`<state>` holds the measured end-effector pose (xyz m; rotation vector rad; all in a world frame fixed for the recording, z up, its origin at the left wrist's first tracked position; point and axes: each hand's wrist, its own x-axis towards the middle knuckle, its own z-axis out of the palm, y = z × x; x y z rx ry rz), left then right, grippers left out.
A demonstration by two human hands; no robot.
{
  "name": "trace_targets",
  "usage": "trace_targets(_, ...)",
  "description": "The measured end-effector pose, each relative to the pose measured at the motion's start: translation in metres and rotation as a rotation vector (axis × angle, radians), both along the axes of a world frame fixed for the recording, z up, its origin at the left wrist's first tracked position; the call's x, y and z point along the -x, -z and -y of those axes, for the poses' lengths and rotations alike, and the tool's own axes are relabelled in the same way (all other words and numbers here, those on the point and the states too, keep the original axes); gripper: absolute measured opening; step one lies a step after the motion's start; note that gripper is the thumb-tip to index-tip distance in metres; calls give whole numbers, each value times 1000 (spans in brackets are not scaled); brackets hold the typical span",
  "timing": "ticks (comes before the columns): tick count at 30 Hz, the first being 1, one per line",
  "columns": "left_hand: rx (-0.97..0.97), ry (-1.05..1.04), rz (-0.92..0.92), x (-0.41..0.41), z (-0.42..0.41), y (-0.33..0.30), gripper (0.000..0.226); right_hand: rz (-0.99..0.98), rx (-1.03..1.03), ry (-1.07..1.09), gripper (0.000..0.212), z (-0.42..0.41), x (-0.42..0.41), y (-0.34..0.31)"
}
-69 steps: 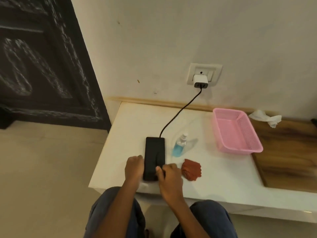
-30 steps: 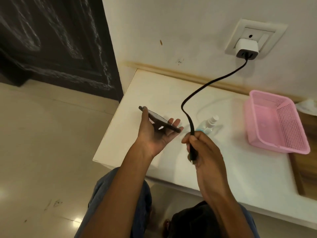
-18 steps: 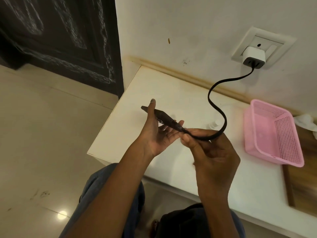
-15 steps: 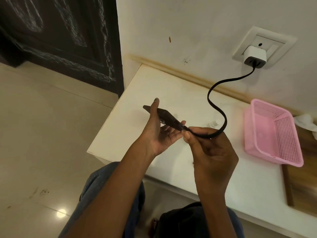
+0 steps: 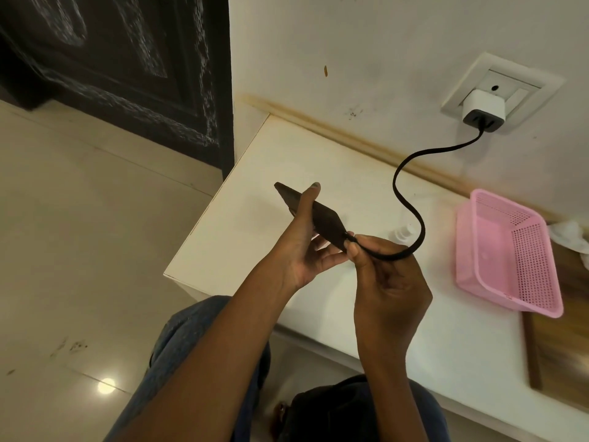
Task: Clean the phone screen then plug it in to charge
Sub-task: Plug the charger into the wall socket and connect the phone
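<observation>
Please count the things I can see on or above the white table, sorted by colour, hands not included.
Black: 2, the phone and the cable.
White: 2, the charger and the spray bottle, partly hidden.
Pink: 1, the basket.
Total: 5.

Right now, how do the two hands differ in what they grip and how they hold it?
The left hand grips the phone, thumb along its upper edge and fingers beneath; the right hand pinches the black cable at its connector end. The left hand holds the phone tilted above the white table; the right hand presses the connector against the phone's lower end. Both are raised off the table.
</observation>
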<state>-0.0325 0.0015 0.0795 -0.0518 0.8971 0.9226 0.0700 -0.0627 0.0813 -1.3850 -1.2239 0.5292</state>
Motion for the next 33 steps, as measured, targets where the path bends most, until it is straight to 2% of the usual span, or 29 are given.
trace_targets(15, -32, 29, -61, -2, -2, 6, 50, 115, 67, 51, 15, 1, 2, 1)
trace_targets(20, -34, 33, -84, -2, -2, 7, 48, 176, 84, 41, 37, 2, 6, -4)
trace_targets(25, -30, 41, -67, -3, -1, 7, 51, 171, 62, 41, 39, 1, 5, -4)
trace_targets(29, -78, 31, -22, -2, -2, 5, 54, 78, 68, 42, 28, 1, 5, -1)
trace_targets(31, -121, -6, 32, 0, -3, 3, 53, -32, 92, 26, 14, 0, 5, 0)
trace_targets(33, -177, -61, 86, 3, -4, -1, 52, -148, 119, 10, 12, 0, 6, 0)
